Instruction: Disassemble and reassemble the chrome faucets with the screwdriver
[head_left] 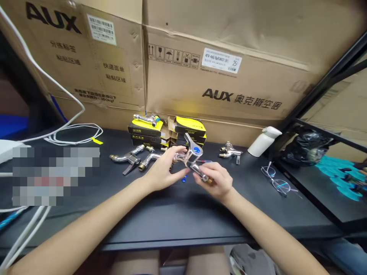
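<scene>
A chrome faucet [192, 156] with a lever handle and a blue dot on its cap is held above the dark table, between my two hands. My right hand [216, 179] is closed round its lower end, near the brass thread. On the other side, my left hand [163, 168] has its thumb and fingers bent about the spout end, which they partly hide. Just behind my left hand lie more chrome faucets, one with a flat lever [126, 157] and another with a brass end [147, 160]. A small blue piece [184, 178] rests on the table below the held faucet.
Yellow-and-black boxes [190, 126] stand stacked at the back, with a faucet [146, 119] on the left stack. To the right are another faucet [230, 152], a white bottle [263, 141] and glasses [276, 181]. White cables [74, 133] lie left; large cartons [243, 88] wall the back.
</scene>
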Demonstrator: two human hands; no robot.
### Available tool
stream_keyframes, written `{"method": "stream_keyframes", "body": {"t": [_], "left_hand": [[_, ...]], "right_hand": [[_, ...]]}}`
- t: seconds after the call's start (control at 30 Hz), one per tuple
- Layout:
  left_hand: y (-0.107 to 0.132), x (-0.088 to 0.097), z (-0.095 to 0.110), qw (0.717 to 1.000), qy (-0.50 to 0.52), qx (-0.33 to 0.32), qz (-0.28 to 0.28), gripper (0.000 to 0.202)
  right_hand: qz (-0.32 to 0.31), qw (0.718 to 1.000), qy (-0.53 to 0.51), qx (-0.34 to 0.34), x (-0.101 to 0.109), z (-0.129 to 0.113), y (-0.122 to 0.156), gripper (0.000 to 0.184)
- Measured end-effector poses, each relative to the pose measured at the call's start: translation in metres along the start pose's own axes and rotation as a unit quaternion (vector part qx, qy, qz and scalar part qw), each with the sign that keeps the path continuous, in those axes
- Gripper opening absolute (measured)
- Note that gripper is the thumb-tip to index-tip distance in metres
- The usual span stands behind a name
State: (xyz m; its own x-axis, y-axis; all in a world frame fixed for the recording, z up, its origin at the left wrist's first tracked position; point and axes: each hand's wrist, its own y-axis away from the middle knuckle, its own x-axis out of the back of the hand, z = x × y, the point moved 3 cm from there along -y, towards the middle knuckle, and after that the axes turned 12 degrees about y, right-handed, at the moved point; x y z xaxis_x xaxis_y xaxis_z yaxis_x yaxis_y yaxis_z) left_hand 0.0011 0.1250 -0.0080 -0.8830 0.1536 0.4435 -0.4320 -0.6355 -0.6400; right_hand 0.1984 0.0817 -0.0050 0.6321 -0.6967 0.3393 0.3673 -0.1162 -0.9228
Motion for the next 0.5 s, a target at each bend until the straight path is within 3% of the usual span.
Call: {"method": "stream_keyframes", "body": {"t": [0.13, 0.23, 0.37, 0.5], "left_hand": [[-0.001, 0.002, -0.002, 0.998, 0.009, 0.036, -0.045, 0.013], [-0.005, 0.0, -0.007, 0.979, 0.139, 0.128, -0.074, 0.009], [-0.007, -0.004, -0.012, 0.888, 0.371, 0.272, -0.015, 0.037], [-0.006, -0.009, -0.013, 0.822, 0.481, 0.295, 0.074, 0.035]], "right_hand": [[-0.047, 0.995, -0.072, -0.048, -0.013, 0.001, 0.001, 0.025], [-0.083, 0.984, -0.107, -0.115, -0.022, 0.011, 0.005, 0.009], [-0.093, 0.962, -0.087, -0.243, -0.028, 0.014, 0.012, 0.011], [-0.069, 0.948, -0.073, -0.301, -0.03, 0.001, 0.013, 0.015]]}}
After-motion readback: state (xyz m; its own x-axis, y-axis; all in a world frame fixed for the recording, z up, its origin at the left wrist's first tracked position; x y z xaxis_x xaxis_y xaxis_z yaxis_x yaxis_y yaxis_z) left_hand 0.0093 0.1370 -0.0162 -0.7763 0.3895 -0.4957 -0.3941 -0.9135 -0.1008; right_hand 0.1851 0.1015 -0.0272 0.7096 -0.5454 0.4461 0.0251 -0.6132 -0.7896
